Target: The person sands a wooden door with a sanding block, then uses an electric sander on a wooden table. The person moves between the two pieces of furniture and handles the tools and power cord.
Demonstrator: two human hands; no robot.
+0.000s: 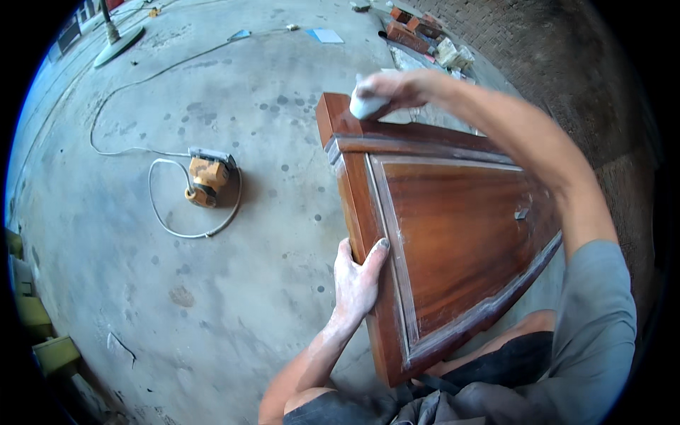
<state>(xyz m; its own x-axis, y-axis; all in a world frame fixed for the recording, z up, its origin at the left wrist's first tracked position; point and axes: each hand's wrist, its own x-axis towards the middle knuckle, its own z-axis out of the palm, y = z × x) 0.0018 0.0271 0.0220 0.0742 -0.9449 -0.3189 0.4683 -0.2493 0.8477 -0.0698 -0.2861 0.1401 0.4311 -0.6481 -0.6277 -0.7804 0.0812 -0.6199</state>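
Note:
A reddish-brown wooden panel (453,234), with a raised centre and framed edges, stands tilted in front of me. Whitish dust lies along its mouldings. My left hand (356,280), dusted white, grips the panel's left side, thumb on the face and fingers round the edge. At the far end, my right hand (393,91) presses a white, pad-like piece (365,106) onto the top rail near the corner. Blur keeps me from telling whether it is cloth or sandpaper. A small grey scrap (521,214) rests on the panel's centre.
On the concrete floor (234,283) to the left lies a yellow power sander (207,178) with its looped cord (159,216). Broken bricks (411,35) are heaped at the far right. A round metal stand base (119,47) is far left; yellowish boxes (55,354) line the left edge.

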